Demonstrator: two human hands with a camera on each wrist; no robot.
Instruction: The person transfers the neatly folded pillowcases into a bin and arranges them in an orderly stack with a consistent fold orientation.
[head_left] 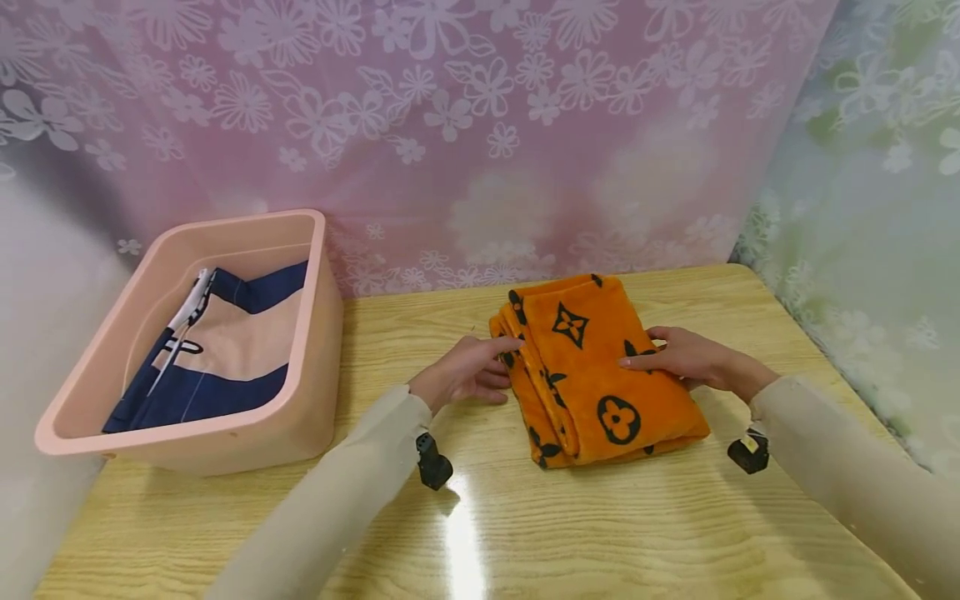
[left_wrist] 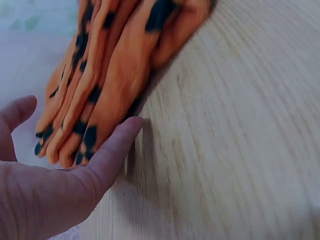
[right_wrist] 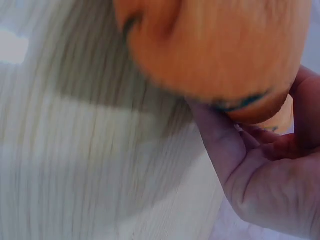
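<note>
A folded orange plush blanket (head_left: 592, 367) with black flower and star shapes lies on the wooden table. At its left side, where the folded layers show, is my left hand (head_left: 468, 371). In the left wrist view its thumb (left_wrist: 20, 112) stands apart from the layers (left_wrist: 85, 100), while a straight finger (left_wrist: 117, 150) lies along their lower edge. My right hand (head_left: 690, 362) grips the blanket's right edge, thumb on top and fingers beneath. The right wrist view has that edge (right_wrist: 215, 60) raised off the table, the fingers (right_wrist: 220, 135) under it.
A pink plastic tub (head_left: 322, 358) stands on the table (head_left: 525, 533) at the left. Inside it lies folded navy and beige cloth (head_left: 232, 342). Behind the table hangs a pink flowered curtain (head_left: 480, 150), and a pale flowered one (head_left: 885, 250) borders the right side.
</note>
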